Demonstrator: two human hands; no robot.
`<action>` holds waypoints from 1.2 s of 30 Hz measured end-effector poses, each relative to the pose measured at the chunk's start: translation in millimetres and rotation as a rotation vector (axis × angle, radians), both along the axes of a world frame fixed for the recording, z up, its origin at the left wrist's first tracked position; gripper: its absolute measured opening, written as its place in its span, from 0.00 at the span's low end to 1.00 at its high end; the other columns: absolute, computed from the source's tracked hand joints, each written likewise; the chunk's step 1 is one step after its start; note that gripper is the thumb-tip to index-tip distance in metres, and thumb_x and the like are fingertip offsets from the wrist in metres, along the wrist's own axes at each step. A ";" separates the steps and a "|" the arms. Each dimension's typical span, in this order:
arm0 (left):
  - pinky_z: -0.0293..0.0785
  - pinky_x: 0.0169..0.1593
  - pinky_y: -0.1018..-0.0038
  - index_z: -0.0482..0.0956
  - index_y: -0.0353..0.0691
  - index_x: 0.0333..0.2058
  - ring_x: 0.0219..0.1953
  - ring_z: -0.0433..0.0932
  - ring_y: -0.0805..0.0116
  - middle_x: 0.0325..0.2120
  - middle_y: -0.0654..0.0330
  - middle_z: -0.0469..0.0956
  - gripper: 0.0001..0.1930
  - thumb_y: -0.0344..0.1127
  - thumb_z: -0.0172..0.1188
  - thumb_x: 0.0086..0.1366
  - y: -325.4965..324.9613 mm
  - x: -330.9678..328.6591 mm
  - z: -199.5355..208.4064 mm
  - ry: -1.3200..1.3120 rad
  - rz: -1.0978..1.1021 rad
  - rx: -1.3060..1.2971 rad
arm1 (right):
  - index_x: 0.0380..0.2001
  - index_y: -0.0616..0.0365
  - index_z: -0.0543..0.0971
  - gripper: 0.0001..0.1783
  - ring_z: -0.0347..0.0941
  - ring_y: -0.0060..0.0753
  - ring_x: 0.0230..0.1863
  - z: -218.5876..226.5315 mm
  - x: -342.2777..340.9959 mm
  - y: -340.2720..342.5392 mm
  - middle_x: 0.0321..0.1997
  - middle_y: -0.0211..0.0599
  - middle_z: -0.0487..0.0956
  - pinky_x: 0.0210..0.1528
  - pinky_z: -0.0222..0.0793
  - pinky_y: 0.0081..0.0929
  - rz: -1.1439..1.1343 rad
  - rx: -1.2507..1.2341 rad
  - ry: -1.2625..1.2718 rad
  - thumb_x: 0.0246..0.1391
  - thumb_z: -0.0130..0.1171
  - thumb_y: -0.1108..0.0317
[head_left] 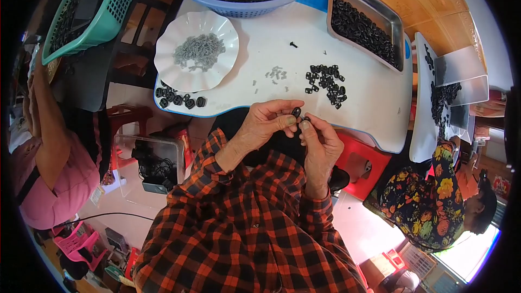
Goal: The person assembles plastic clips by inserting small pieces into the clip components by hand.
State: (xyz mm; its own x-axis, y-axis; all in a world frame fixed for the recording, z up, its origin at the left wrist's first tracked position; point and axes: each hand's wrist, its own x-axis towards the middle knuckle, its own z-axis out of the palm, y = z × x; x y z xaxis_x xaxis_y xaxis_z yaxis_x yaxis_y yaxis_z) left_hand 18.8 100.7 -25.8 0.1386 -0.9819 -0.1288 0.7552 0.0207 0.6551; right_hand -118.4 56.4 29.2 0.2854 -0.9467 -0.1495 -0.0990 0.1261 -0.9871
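My left hand (269,123) pinches a small black oval plastic part (296,112) between thumb and fingers, just off the table's near edge. Close beside it, my right hand (320,140) grips another small black piece (305,120), mostly covered by the fingertips. The two hands nearly touch. Beyond them on the white table (255,40) lies a loose pile of small black square parts (327,82). Left of that pile is a scatter of tiny grey clear pieces (277,72). A white scalloped plate (165,49) holds a heap of grey pieces (199,51).
Black rounded parts (176,99) sit at the table's left corner. A blue basket (247,8) and a metal tray (364,57) hold black parts at the back. People work at left (59,168) and right (418,201). A red stool (361,163) stands under the table.
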 end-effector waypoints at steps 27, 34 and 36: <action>0.77 0.38 0.82 0.74 0.33 0.50 0.34 0.77 0.79 0.35 0.63 0.79 0.17 0.25 0.60 0.62 1.1 3.3 0.7 -0.228 -0.019 -0.010 | 0.37 0.62 0.81 0.08 0.68 0.10 0.30 -2.3 -2.1 -2.6 0.31 0.25 0.77 0.32 0.63 0.10 0.032 -0.042 0.109 0.52 0.60 0.79; 0.77 0.39 0.82 0.75 0.33 0.50 0.36 0.76 0.79 0.36 0.63 0.77 0.17 0.24 0.60 0.61 2.7 4.4 2.1 -0.304 -0.044 -0.029 | 0.38 0.62 0.81 0.09 0.70 0.11 0.30 2.1 -0.7 -2.8 0.31 0.26 0.77 0.31 0.64 0.11 0.056 -0.028 0.144 0.53 0.59 0.79; 0.77 0.39 0.82 0.75 0.33 0.50 0.36 0.76 0.79 0.36 0.63 0.76 0.17 0.23 0.60 0.61 2.3 4.5 1.4 -0.342 -0.045 -0.043 | 0.38 0.62 0.81 0.09 0.70 0.11 0.30 1.8 -0.6 -2.9 0.30 0.26 0.77 0.31 0.64 0.11 0.059 -0.023 0.132 0.53 0.59 0.78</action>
State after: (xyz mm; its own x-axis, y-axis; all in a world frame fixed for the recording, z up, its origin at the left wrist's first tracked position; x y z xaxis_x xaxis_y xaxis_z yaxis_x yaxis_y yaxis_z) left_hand 23.3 103.0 -24.3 0.1235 -0.9915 -0.0409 0.4933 0.0256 0.8695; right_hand -119.1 53.4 31.0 0.3202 -0.9324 -0.1676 -0.2346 0.0934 -0.9676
